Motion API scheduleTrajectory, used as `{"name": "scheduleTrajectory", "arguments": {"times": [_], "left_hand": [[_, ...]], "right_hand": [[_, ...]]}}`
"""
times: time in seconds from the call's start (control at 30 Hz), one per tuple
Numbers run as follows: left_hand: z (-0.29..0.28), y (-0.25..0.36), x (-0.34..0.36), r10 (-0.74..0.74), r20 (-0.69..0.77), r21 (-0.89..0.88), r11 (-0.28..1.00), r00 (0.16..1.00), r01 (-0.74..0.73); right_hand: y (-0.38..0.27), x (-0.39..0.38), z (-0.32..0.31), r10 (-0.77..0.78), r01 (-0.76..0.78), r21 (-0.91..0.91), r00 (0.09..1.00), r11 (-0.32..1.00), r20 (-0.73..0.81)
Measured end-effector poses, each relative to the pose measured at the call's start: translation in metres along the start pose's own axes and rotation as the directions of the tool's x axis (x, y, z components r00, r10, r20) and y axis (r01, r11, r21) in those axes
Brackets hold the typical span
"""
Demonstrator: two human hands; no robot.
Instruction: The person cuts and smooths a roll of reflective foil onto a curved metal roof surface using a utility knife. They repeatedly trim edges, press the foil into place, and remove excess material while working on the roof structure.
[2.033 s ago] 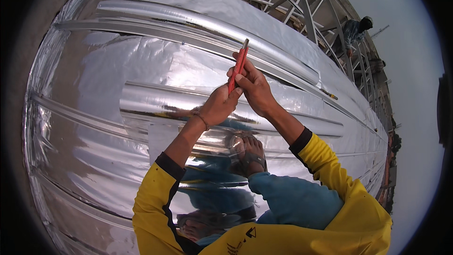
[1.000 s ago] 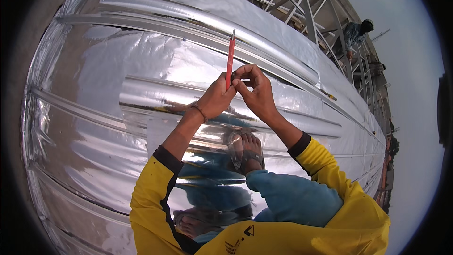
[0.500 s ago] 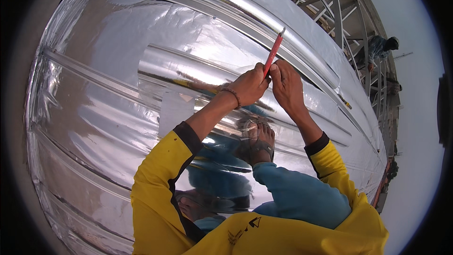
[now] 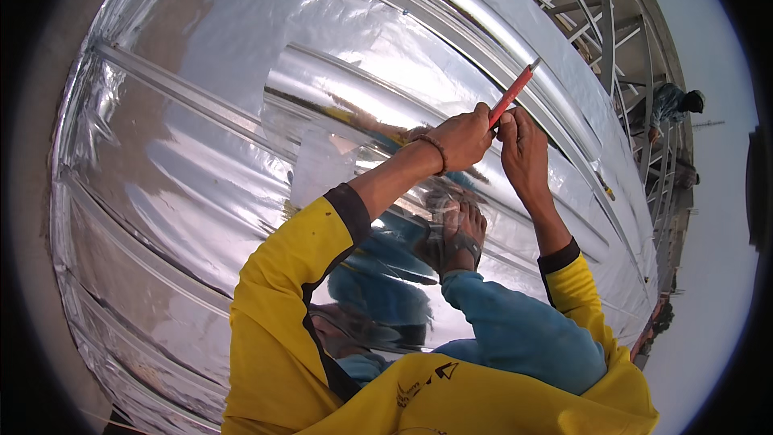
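Observation:
My left hand (image 4: 467,141) is closed around a slim red utility knife (image 4: 512,98), its narrow metal tip pointing up and to the right. Close beside the handle's lower end, my right hand (image 4: 525,149) has thumb and fingers pinched together. Whatever sits in that pinch, if anything, is too small to make out. Both hands are above a shiny silver foil sheet (image 4: 366,84), which mirrors my clothes. A clear film with a cut edge seems to lie near my sandalled foot (image 4: 464,234), below the hands.
Metal battens (image 4: 181,95) run under and across the foil-covered roof. A small yellow-handled tool (image 4: 605,187) lies to the right on a batten. Beyond the roof edge, another person (image 4: 667,109) is among open steel trusses (image 4: 608,24); sky fills the far right.
The view has shifted, so the whole scene sits further right and lower. The knife leans more to the right, and my right fingers have curled in tighter beside it.

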State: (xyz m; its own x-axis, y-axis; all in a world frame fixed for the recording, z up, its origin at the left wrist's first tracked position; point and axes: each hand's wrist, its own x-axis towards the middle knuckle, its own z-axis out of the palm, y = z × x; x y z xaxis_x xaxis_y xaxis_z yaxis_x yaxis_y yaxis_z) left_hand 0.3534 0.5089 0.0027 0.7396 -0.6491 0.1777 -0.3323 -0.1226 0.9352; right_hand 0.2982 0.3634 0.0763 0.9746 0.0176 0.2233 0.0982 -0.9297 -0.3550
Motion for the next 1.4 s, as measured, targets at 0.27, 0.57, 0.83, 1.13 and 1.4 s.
{"name": "scheduleTrajectory", "arguments": {"times": [0.27,0.57,0.83,1.13,1.4], "left_hand": [[0.0,0.003,0.002,-0.002,-0.1,-0.072,0.997,0.995,-0.006],[-0.002,0.002,-0.002,-0.056,-0.009,-0.011,0.998,0.998,0.056],[-0.001,-0.003,-0.007,-0.012,0.054,0.016,1.0,0.998,0.011],[-0.008,-0.003,-0.002,-0.026,0.009,-0.004,1.0,1.0,0.026],[-0.013,0.011,-0.009,-0.042,0.064,0.199,0.98,0.997,0.028]], "right_hand": [[-0.014,-0.003,0.003,0.078,-0.052,0.261,0.993,0.964,-0.091],[-0.009,-0.004,0.002,0.01,-0.008,0.27,1.0,0.963,-0.006],[0.002,-0.001,-0.008,0.017,-0.034,0.081,0.979,0.996,0.202],[0.001,-0.004,0.009,0.006,-0.008,0.253,1.0,0.967,0.009],[-0.003,-0.007,0.004,0.012,-0.016,0.042,0.997,0.999,0.077]]}}
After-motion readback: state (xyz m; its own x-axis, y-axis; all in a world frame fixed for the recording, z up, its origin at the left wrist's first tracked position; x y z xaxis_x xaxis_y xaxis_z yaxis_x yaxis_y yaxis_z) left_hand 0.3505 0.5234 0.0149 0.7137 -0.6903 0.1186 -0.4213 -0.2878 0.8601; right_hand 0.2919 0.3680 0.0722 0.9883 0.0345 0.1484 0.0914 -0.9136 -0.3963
